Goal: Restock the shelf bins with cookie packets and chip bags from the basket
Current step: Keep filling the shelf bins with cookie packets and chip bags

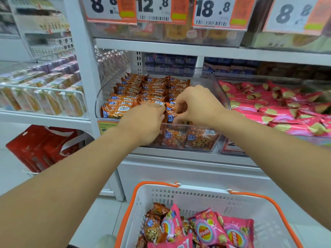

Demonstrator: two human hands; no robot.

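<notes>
A clear shelf bin holds rows of orange cookie packets. Both my hands reach into its front part. My left hand has its fingers curled down among the front packets, and what they hold is hidden. My right hand pinches a cookie packet with thumb and curled fingers at the bin's front middle. To the right, another clear bin holds pink chip bags. Below, a white basket with orange handles contains more orange cookie packets and pink chip bags.
Price signs hang from the shelf above. Blue packets sit at the back of the shelf. A wire rack of wrapped snacks stands to the left, with red boxes on the floor beneath it.
</notes>
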